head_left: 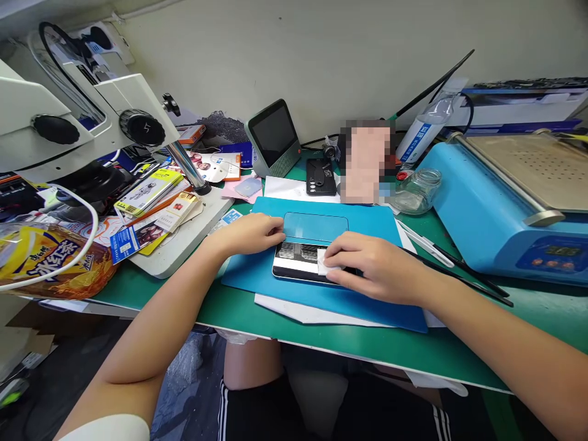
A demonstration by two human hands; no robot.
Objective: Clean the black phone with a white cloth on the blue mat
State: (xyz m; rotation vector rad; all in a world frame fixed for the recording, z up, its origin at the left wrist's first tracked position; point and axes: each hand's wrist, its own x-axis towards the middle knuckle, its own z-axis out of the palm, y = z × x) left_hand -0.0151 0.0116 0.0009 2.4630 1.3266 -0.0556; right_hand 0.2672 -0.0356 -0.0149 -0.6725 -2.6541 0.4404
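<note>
In the middle of the blue mat [257, 269] lies a phone-sized device [294, 269] with a dark, glossy face that reflects light. Just beyond its far edge is a clear, rounded rectangular panel [316, 225] with a thin dark border. My left hand [243, 233] has its fingers closed at the panel's left end, close to the device's far left corner. A small folded white wipe [327, 263] sits under the fingertips of my right hand [367, 263], pressed on the device's face. My right palm hides the device's right end.
A microscope [138, 122] stands left beside cards and a drink bottle [59, 257]. Behind the mat are a small display [275, 138], a black phone [320, 177] and a glass jar [418, 191]. Tweezers [427, 244] and a blue heating machine [478, 208] are right.
</note>
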